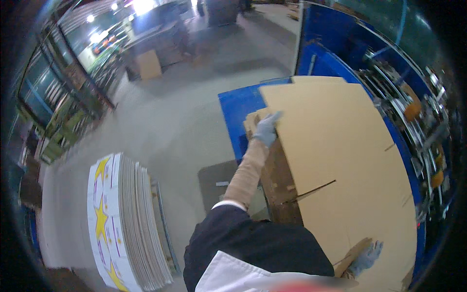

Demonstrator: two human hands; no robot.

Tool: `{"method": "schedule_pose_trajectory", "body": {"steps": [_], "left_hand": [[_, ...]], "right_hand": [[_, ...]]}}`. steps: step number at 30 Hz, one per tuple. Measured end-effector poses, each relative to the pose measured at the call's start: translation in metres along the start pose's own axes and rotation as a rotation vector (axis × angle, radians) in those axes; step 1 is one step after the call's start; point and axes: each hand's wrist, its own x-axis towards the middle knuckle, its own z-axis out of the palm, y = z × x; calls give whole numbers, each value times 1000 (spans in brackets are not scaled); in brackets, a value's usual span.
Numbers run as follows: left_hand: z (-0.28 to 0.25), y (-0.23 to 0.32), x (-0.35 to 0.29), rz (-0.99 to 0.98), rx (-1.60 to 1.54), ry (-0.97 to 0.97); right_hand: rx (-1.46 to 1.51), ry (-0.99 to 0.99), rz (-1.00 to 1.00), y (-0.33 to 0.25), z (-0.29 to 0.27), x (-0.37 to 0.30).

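Observation:
A large flat tan cardboard sheet (348, 146) lies in front of me on the right, with a dark slit cut in from its left edge. My left hand (266, 130), in a pale grey glove, reaches forward to that left edge and is closed on it; the fingertips are slightly blurred. Nearer to me, my right hand (367, 258), gloved too, rests on the sheet with its fingers stretched out. Below the sheet's left side, more brown cardboard (279, 182) shows, partly hidden by my left arm.
Blue machine panels (331, 58) and metal rollers (413, 112) line the right side. A blue plate (236, 109) juts out beneath the cardboard. On the floor at left stands a stack of white printed sheets (131, 219) with yellow stars. Green racks (61, 131) stand farther left.

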Motion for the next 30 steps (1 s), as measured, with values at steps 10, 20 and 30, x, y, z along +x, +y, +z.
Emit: {"method": "schedule_pose_trajectory", "body": {"steps": [10,20,30], "left_hand": [[-24,205,-22,528,-931,-274],[25,272,-98,994,-712,-648],[19,264,-87,781,-561,-310]], "right_hand": [[1052,-213,467,-27,-53,166],[1025,-27,386,-57,-125,169],[1318,-378,228,-13,-104,83]]}}
